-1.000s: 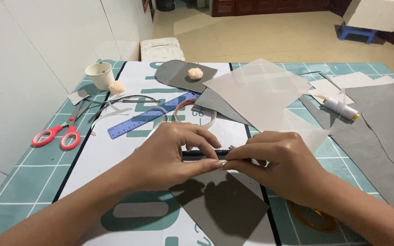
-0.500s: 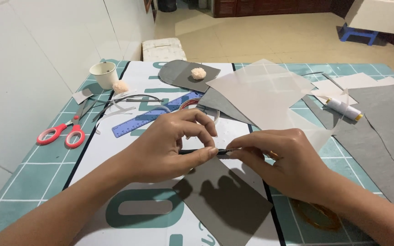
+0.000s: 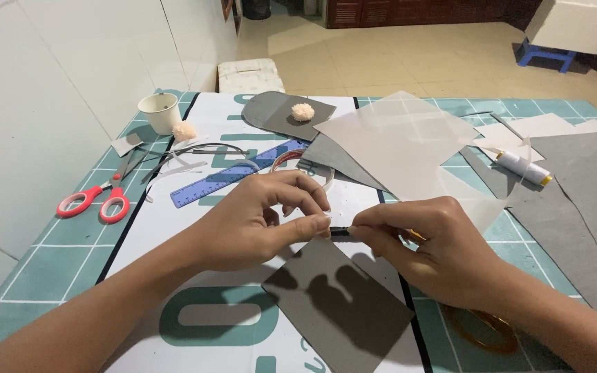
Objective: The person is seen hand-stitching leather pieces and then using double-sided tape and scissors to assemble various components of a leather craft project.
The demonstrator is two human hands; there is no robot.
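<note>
Between the two hands, just above a grey card (image 3: pixel 340 304) on the table, a small black piece (image 3: pixel 340 231) is pinched at each end — left hand (image 3: pixel 257 224) with thumb and forefinger pressed on it, right hand (image 3: pixel 426 249) gripping the other end. So small a piece, held only by fingertips, could slip out and get lost among the scraps. Counted: one pair of red scissors (image 3: pixel 95 200), one blue ruler (image 3: pixel 233 173), one white cup (image 3: pixel 159 112), two cream pompoms (image 3: pixel 302 111) — one beside the cup — and one glue tube (image 3: pixel 523 168).
</note>
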